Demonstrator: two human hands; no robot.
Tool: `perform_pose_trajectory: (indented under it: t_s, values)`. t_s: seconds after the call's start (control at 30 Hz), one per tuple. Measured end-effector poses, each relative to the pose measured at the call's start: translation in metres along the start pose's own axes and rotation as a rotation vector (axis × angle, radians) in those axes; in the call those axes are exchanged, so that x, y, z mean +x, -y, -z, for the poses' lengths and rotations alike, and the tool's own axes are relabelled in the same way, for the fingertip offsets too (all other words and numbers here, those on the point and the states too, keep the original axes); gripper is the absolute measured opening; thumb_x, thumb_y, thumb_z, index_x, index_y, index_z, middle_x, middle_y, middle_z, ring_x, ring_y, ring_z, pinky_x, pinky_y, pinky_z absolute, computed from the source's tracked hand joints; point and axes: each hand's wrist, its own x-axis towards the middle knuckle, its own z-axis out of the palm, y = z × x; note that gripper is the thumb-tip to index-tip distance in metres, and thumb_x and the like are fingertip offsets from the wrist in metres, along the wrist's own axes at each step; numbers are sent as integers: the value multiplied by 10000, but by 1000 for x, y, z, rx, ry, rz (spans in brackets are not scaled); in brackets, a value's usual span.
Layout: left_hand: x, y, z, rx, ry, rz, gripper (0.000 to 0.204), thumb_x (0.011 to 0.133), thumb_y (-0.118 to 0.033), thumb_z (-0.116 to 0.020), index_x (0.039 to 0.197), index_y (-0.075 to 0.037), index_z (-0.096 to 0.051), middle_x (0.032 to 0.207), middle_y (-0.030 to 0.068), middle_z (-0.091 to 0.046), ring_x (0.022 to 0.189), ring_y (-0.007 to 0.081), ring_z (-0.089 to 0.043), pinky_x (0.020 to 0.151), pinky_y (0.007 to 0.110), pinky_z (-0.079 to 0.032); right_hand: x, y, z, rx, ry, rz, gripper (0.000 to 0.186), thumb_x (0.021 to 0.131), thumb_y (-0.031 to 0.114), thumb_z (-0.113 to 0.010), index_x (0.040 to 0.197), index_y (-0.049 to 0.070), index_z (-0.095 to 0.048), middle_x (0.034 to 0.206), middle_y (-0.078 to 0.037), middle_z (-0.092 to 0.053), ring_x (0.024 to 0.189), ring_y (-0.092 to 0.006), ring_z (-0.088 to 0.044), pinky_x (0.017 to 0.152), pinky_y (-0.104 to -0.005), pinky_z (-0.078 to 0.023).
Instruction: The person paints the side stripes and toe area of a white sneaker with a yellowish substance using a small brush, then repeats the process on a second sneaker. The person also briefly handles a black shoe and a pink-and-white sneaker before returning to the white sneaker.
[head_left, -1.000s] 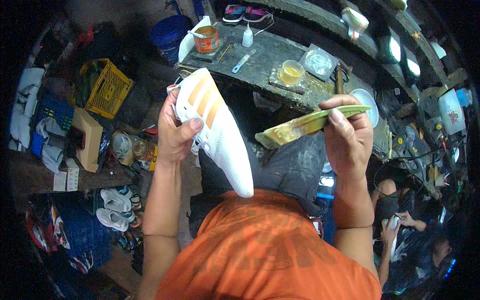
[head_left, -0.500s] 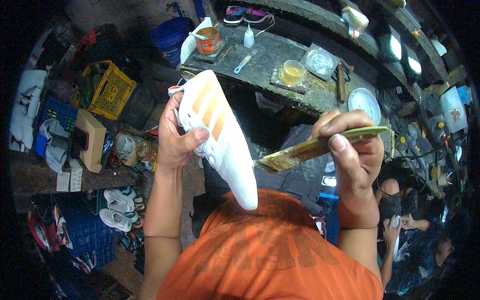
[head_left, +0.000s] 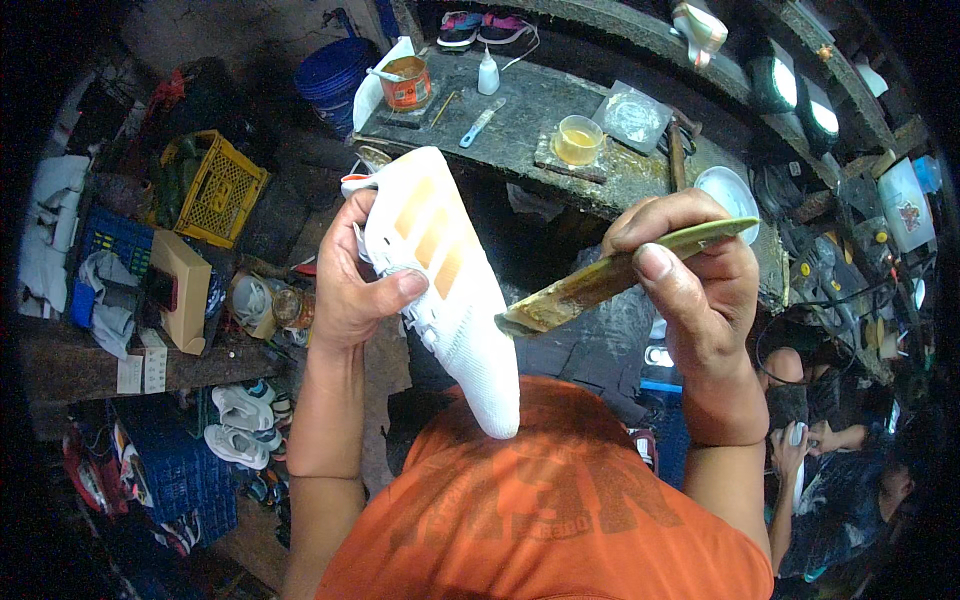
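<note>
My left hand point(head_left: 365, 275) grips a white shoe point(head_left: 455, 285) with pale orange stripes on its side, fingers around the far side and thumb on the lacing area. The shoe slants with its toe pointing down toward my orange shirt. No sole shows from here. In my right hand point(head_left: 690, 265) is a flat greenish brush point(head_left: 600, 283), crusted with brown glue-like residue, pinched between thumb and fingers. Its dark tip meets the shoe's right edge, toward the toe.
On the bench point(head_left: 530, 130) ahead stand an orange can point(head_left: 405, 88), a white squeeze bottle point(head_left: 488, 75), a cup of yellowish liquid point(head_left: 577, 140) and a hammer point(head_left: 677, 150). Left are a yellow crate point(head_left: 222, 190) and several shoes point(head_left: 240, 425). Another person point(head_left: 835, 480) sits at lower right.
The brush has shifted slightly up and left, its tip now against the shoe's edge. The shoe has tilted and dropped a little toward me. Both hands keep their hold.
</note>
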Motion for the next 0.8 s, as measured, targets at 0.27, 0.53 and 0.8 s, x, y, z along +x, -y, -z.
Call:
perform_pose_trajectory:
  t_s: [0.27,0.53,0.8]
  values:
    - [1,0,0,16,-8,13,774,664,-174,-881,1291,40,-481,1143,119,-655,1041,191,-669,969,358,-543,0,-2,2,-5,38,-24,176,975,111,-643,1086,-25,-657,1001,-65,-638,911,-118,-593,812,-270,-474]
    - [2,3,1,-13,-20,-11,779,685,-196,-886,1298,50,-474,1167,133,-647,1056,200,-670,965,361,-553,-5,-1,3,-41,30,-35,182,968,123,-653,1070,-28,-664,989,-75,-645,902,-127,-608,795,-272,-485]
    - [2,6,2,-38,-48,-34,754,710,-183,-870,1304,50,-468,1182,145,-647,1057,203,-674,970,362,-553,-9,-4,3,-39,5,-10,183,956,129,-660,1054,-25,-671,983,-80,-649,897,-134,-612,785,-275,-486]
